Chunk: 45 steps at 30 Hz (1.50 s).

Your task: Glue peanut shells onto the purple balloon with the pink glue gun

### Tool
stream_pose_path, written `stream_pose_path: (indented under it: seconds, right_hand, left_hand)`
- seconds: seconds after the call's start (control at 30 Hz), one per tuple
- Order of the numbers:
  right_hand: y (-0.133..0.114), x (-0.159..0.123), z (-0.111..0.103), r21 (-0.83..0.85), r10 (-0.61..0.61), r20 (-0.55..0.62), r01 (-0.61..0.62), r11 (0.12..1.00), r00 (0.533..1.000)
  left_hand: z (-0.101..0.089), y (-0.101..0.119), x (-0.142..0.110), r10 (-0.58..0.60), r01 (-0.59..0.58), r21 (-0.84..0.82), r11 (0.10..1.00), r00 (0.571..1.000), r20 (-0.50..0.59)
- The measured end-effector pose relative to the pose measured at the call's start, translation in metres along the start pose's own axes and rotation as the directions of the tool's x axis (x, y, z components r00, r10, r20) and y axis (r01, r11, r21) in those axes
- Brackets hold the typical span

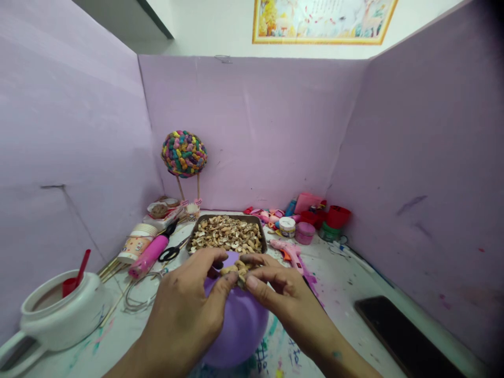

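Note:
A purple balloon (236,325) rests on the paint-stained table in front of me. Several tan nut shells (237,271) sit stuck on its top. My left hand (189,310) curls over the balloon's left side, with thumb and fingers pinched at the shells. My right hand (275,286) comes in from the right, its thumb and forefinger pinching a shell against the cluster. Just behind the hands stands a dark metal tray (192,236) filled with more loose shells.
A white pot (59,315) with a red stick stands at the left. Scissors (171,253), a pink tube (149,257), a paper cup (136,242), a pink glue gun (289,252), paint jars (305,231) and a multicoloured ball on sticks (184,153) surround the tray. A dark phone (401,336) lies right. Purple boards wall the table.

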State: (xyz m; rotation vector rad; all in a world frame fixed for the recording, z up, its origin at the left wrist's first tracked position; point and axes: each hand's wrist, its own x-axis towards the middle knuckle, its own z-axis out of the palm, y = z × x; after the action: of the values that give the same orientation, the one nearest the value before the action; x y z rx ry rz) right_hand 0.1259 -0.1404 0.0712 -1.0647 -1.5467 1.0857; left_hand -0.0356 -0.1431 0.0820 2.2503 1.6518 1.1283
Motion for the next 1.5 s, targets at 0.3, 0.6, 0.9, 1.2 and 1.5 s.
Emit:
stream_pose_path:
  seconds: [0.3, 0.6, 0.9, 1.2, 1.5]
  right_hand:
    - [0.002, -0.001, -0.001, -0.029, -0.04, 0.07, 0.042, 0.999, 0.997]
    - [0.002, -0.001, 0.0, 0.003, -0.018, 0.047, 0.018, 1.0, 0.999]
    - [-0.002, -0.001, -0.003, 0.099, 0.011, 0.077, -0.019, 0.995, 0.997]
    - [-0.003, -0.001, -0.008, 0.283, 0.08, 0.129, -0.114, 0.952, 0.988]
    - [-0.004, -0.003, -0.022, -0.201, -0.137, -0.033, 0.128, 0.971, 0.99]
  left_hand:
    - [0.0, 0.0, 0.001, 0.031, -0.031, 0.051, 0.998, 1.0, -0.001]
    - [0.002, -0.001, -0.001, 0.088, -0.084, 0.094, 0.992, 0.996, -0.034]
    - [-0.003, -0.001, 0.0, 0.041, -0.043, 0.059, 0.997, 0.999, 0.023]
    - [-0.02, 0.006, 0.008, 0.048, -0.029, -0.088, 0.996, 0.976, 0.215]
    - [-0.005, -0.004, 0.016, 0.008, 0.018, -0.133, 0.991, 0.981, 0.196]
